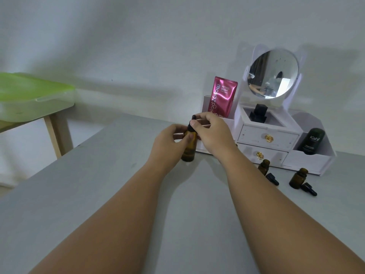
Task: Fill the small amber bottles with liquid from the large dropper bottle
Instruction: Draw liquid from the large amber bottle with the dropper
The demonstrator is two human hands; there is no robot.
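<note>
Amber large dropper bottle (pixel 189 147) stands on counter (pixel 98 194) w/ left hand (pixel 167 142) fingers clamped round its body to steady it; right hand (pixel 212 133) fingers pinch the dropper cap (pixel 190 126), prob. unscrewing. Two small amber bottles (pixel 263 167) wait uncapped nearby, right.

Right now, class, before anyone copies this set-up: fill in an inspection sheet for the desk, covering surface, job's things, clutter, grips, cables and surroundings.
Surface: plain grey table, dry, no spills seen.
Job's things: large amber glass dropper bottle upright; two small amber glass bottles open, upright; two black dropper caps lying beside them.
Clutter: white drawer organiser with round mirror, pink foil sachet, dark green bottle.
Grips: left hand grips the large bottle's body; right hand pinches its black dropper top.
Cables: nothing seen.
Surroundings: pale wall; wooden side table with a green-lidded box.
</note>
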